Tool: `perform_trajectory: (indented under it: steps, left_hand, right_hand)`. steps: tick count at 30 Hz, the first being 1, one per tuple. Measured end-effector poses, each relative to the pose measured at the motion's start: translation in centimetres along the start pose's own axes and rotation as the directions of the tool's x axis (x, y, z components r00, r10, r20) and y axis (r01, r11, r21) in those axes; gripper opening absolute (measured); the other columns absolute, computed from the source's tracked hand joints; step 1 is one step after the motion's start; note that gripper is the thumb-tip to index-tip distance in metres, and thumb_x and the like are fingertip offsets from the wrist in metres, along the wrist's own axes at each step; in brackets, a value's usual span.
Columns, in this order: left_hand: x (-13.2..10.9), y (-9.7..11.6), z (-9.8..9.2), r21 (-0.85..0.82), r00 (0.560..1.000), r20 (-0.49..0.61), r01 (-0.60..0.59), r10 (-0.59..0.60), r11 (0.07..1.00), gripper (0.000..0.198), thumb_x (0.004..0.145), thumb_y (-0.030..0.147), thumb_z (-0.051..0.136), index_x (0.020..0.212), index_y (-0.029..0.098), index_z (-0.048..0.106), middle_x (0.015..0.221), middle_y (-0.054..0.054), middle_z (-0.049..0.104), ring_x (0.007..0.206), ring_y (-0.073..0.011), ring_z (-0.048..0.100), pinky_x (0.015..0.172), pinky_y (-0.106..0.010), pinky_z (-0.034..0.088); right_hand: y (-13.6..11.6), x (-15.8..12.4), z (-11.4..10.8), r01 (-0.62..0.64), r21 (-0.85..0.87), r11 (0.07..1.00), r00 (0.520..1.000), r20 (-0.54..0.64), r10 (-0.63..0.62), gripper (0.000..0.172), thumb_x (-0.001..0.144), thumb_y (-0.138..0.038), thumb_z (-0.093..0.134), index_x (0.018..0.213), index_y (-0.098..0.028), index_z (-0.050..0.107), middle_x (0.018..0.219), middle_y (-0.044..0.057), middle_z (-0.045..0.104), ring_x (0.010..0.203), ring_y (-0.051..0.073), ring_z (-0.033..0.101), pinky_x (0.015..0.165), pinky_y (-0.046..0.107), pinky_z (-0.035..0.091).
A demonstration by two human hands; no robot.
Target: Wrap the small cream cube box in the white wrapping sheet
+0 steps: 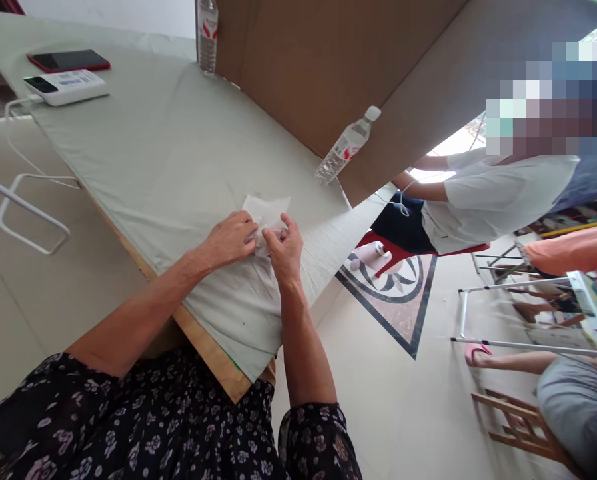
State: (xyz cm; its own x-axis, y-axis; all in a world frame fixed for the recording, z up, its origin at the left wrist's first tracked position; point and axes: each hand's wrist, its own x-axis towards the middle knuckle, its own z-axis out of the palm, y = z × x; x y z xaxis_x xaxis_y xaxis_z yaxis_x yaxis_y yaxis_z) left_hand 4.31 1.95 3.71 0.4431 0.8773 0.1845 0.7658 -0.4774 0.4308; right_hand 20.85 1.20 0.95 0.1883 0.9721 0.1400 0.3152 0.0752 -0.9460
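Observation:
A small, whitish, see-through sheet (267,207), perhaps thin plastic or tissue, lies under my fingers near the close corner of the table. My left hand (231,237) is bent over its left side, fingertips pressed down and curled on it. From the right, my right hand (284,248) pinches the sheet between thumb and fingers, with the forefinger raised a little. The two hands almost meet over it. Whether something lies inside the sheet is hidden by my fingers.
Pale cloth covers the table (143,153). A cardboard panel (318,67) stands across it, with a clear bottle (346,148) and another bottle (208,40) beside it. A phone (71,61) and white power bank (68,88) lie far left. People sit at right.

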Motion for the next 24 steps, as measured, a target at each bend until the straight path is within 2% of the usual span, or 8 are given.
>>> perform_trajectory:
  steps: [4,8,10,12,14,16,19,24]
  left_hand:
    - [0.2,-0.4,0.5,-0.081,1.000,-0.011,0.012,-0.013,0.997,0.022,0.089,0.021,0.053,0.097,0.015,0.073,0.110,-0.014,0.068,0.105,-0.0271,0.064,0.094,-0.040,0.055]
    - [0.2,-0.9,1.5,-0.199,0.998,-0.067,-0.006,-0.008,0.980,0.020,0.090,0.025,0.054,0.095,0.016,0.072,0.108,-0.013,0.069,0.105,-0.0275,0.064,0.096,-0.042,0.054]
    - [0.1,-1.1,2.0,-0.258,0.994,-0.111,-0.021,-0.008,0.966,0.024,0.090,0.028,0.056,0.104,0.016,0.072,0.111,-0.013,0.069,0.110,-0.0277,0.063,0.099,-0.043,0.053]
    - [-0.2,-1.3,2.4,-0.321,0.985,-0.166,-0.017,-0.038,0.947,0.037,0.087,0.027,0.058,0.120,0.015,0.068,0.117,-0.012,0.068,0.111,-0.0262,0.063,0.100,-0.042,0.054]
    - [-0.5,-1.4,2.6,-0.393,0.978,-0.192,0.000,-0.083,0.919,0.053,0.083,0.022,0.058,0.134,0.014,0.062,0.122,-0.012,0.066,0.104,-0.0226,0.064,0.096,-0.039,0.055]
    - [-0.8,-1.5,2.4,-0.468,0.974,-0.176,0.043,-0.141,0.883,0.062,0.078,0.018,0.059,0.140,0.013,0.058,0.124,-0.012,0.064,0.091,-0.0183,0.064,0.087,-0.036,0.057]
    - [-1.0,-1.3,1.6,-0.543,0.957,-0.150,0.130,-0.248,0.830,0.060,0.075,0.017,0.062,0.135,0.014,0.061,0.121,-0.011,0.064,0.077,-0.0139,0.061,0.079,-0.033,0.057]
    - [-0.4,-0.2,1.0,-0.489,0.920,-0.159,0.242,-0.358,0.838,0.032,0.080,0.028,0.069,0.111,0.019,0.066,0.102,-0.005,0.065,0.077,-0.0160,0.061,0.086,-0.038,0.056]
  right_hand:
    - [-0.7,-0.2,0.9,0.059,-0.047,0.997,0.998,0.039,-0.057,0.065,0.085,-0.033,0.070,0.146,-0.018,0.053,0.078,-0.004,0.068,0.069,0.013,0.062,0.073,0.029,0.052]
    - [-1.3,-0.8,0.7,0.103,-0.124,0.987,0.988,0.128,-0.087,0.063,0.089,-0.034,0.069,0.148,-0.019,0.052,0.096,0.004,0.079,0.074,0.016,0.069,0.080,0.034,0.057]
    - [-1.5,-1.0,0.1,0.128,-0.132,0.983,0.974,0.204,-0.100,0.060,0.093,-0.035,0.064,0.149,-0.019,0.051,0.106,0.008,0.080,0.082,0.019,0.072,0.084,0.038,0.059]
    - [-1.5,-1.1,-0.4,0.158,-0.127,0.979,0.951,0.288,-0.116,0.057,0.096,-0.032,0.057,0.151,-0.020,0.048,0.117,0.010,0.079,0.088,0.020,0.073,0.086,0.040,0.060]
    - [-1.6,-1.1,-0.8,0.196,-0.128,0.972,0.923,0.360,-0.138,0.057,0.097,-0.027,0.052,0.153,-0.022,0.044,0.126,0.011,0.076,0.088,0.020,0.073,0.086,0.040,0.060]
    - [-1.7,-1.1,-0.9,0.237,-0.153,0.959,0.902,0.402,-0.159,0.059,0.096,-0.021,0.051,0.154,-0.023,0.041,0.132,0.010,0.075,0.086,0.018,0.071,0.087,0.040,0.060]
    - [-2.4,-1.1,-0.8,0.286,-0.226,0.931,0.886,0.432,-0.167,0.064,0.093,-0.019,0.054,0.155,-0.023,0.040,0.131,0.010,0.075,0.082,0.018,0.071,0.090,0.041,0.060]
    - [-3.4,-1.1,-1.1,0.355,-0.279,0.893,0.850,0.495,-0.183,0.068,0.089,-0.014,0.052,0.156,-0.020,0.040,0.137,0.012,0.071,0.099,0.022,0.072,0.100,0.046,0.057]
